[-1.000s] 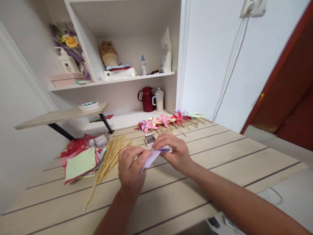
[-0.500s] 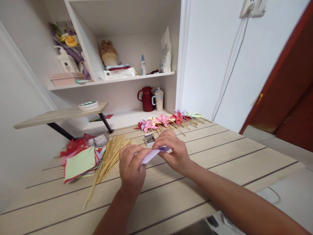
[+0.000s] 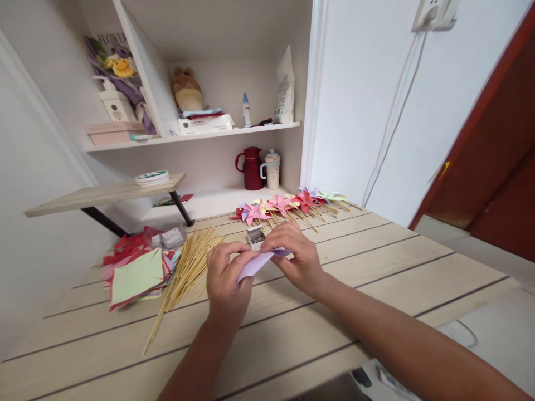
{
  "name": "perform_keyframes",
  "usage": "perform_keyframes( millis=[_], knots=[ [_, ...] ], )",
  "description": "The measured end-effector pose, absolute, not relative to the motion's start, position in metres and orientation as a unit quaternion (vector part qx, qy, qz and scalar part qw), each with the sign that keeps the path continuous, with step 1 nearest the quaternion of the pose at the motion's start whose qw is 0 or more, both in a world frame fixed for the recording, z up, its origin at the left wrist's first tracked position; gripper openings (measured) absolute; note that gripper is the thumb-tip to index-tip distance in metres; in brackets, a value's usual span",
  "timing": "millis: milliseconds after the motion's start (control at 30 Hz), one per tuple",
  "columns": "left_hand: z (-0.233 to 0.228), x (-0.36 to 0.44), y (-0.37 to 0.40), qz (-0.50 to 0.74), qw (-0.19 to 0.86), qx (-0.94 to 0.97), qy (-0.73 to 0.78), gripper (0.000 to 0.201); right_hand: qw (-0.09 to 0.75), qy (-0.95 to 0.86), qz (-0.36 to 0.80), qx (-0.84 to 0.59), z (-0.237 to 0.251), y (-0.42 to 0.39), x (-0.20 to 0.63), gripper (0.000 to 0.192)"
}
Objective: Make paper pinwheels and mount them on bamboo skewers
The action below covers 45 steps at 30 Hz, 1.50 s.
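Observation:
A piece of purple paper (image 3: 254, 265) is held above the table between both hands, its edges bent over. My left hand (image 3: 228, 273) pinches its left side with thumb and fingers. At the right side, my right hand (image 3: 295, 256) grips the paper, whose far corner curls up beside the thumb. Just beyond the hands stands a small open box (image 3: 256, 236) of tiny metal pieces. Left of my left hand lies a loose pile of thin wooden sticks (image 3: 190, 267). Farther left is a stack of coloured paper squares (image 3: 137, 277), a light green one on top.
Several finished paper pinwheels (image 3: 282, 206) on sticks lie along the table's back edge. A raised wooden shelf (image 3: 104, 195) on black legs stands at the left. Behind are a red jug (image 3: 252, 170) and a speckled cup (image 3: 272, 170) under the wall shelf.
My left hand has shifted slightly, its fingers drawn a little away from the sticks. Both hands keep hold of the purple paper, which shows slightly more of its face.

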<state>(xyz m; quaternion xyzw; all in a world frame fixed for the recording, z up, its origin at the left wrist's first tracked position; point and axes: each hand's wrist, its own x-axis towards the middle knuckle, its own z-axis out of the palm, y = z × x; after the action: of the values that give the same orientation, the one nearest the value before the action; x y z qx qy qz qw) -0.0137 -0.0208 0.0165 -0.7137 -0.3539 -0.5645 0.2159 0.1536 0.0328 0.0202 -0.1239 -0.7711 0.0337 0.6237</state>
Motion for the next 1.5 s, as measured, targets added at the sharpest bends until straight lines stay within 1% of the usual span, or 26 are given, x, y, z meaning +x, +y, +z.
perform_keyframes(
  millis=[167,300,433,567,733,900,1033,1133,1267,1333,1400,1467,1500],
  knots=[
    [0.013,-0.012,-0.019,-0.564,0.228,-0.708,-0.358,0.024,0.608,-0.779,0.042,-0.145,0.016,0.034,0.152,0.01],
    [0.013,-0.012,-0.02,-0.556,0.261,-0.703,-0.359,0.023,0.613,-0.773,0.05,-0.153,0.014,0.035,0.149,0.01],
    [0.016,-0.013,-0.023,-0.544,0.299,-0.698,-0.356,0.021,0.629,-0.765,0.052,-0.132,0.015,0.036,0.147,0.011],
    [0.02,-0.014,-0.025,-0.535,0.321,-0.701,-0.346,0.024,0.629,-0.768,0.044,-0.112,0.017,0.035,0.148,0.012],
    [0.018,-0.013,-0.025,-0.538,0.325,-0.698,-0.343,0.023,0.626,-0.77,0.02,-0.126,0.021,0.032,0.15,0.013],
    [0.014,-0.01,-0.025,-0.547,0.315,-0.695,-0.345,0.028,0.634,-0.766,-0.025,-0.103,0.026,0.03,0.153,0.018],
    [0.011,-0.008,-0.025,-0.555,0.306,-0.694,-0.342,0.031,0.624,-0.772,-0.053,-0.112,0.028,0.03,0.154,0.02],
    [0.009,-0.008,-0.023,-0.561,0.293,-0.695,-0.34,0.032,0.618,-0.776,-0.057,-0.117,0.027,0.03,0.154,0.02],
    [0.005,-0.01,-0.021,-0.535,0.263,-0.717,-0.36,0.035,0.636,-0.761,-0.048,-0.123,0.027,0.035,0.156,0.019],
    [0.003,-0.014,-0.02,-0.517,0.214,-0.743,-0.366,0.041,0.649,-0.746,-0.038,-0.144,0.026,0.04,0.16,0.017],
    [0.003,-0.022,-0.018,-0.52,0.138,-0.754,-0.376,0.047,0.657,-0.732,-0.019,-0.178,0.025,0.045,0.165,0.014],
    [0.002,-0.034,-0.015,-0.56,0.067,-0.71,-0.421,0.043,0.663,-0.722,0.0,-0.2,0.025,0.051,0.17,0.012],
    [0.002,-0.042,-0.013,-0.587,0.049,-0.668,-0.455,0.04,0.664,-0.719,0.009,-0.208,0.025,0.054,0.172,0.01]
  ],
)
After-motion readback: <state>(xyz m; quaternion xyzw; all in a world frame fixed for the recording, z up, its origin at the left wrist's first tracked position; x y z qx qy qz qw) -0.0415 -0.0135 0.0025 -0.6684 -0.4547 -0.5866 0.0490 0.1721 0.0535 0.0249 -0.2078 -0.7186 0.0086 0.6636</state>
